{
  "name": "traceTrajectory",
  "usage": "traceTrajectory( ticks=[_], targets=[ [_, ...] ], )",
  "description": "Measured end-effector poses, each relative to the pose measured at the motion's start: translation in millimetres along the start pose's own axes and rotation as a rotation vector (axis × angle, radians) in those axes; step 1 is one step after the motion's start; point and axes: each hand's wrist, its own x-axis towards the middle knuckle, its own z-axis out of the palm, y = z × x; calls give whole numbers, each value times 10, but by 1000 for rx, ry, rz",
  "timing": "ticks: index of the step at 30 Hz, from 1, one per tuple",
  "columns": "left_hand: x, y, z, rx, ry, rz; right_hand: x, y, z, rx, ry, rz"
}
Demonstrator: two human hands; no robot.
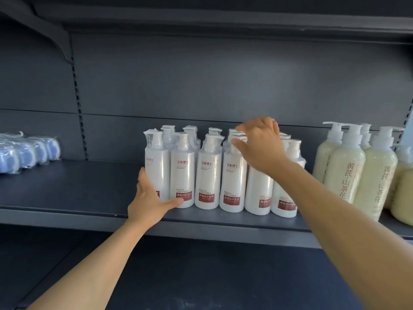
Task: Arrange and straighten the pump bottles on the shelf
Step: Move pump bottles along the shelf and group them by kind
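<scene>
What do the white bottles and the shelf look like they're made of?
White bottles: likely glossy plastic, each in clear shrink film; glare streaks and crinkled film around the pumps suggest it.
Shelf: probably painted metal, matte dark grey; flat even surface, thin folded front edge, slotted upright behind.

The pump bottles (pixel 207 173) are white with dark red label bands low on their fronts. To their right stand pale cream-yellow bottles (pixel 348 171) with white pumps and brown lettering. The shelf (pixel 67 191) is dark grey-blue; far left lie blue packets (pixel 26 153) in clear wrap.
</scene>
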Motion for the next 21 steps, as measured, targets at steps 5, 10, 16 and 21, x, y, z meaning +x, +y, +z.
traceTrajectory(
  ticks=[5,10,16,21],
  targets=[
    [10,-13,0,1,6,0,246,37,-4,111,-269,42],
    [13,-25,-5,10,5,0,299,65,-3,195,-308,55],
    [8,-29,-6,20,7,0,290,61,-38,206,-330,24],
    [4,-30,-10,22,2,2,232,38,-13,118,-321,-7]
  ],
)
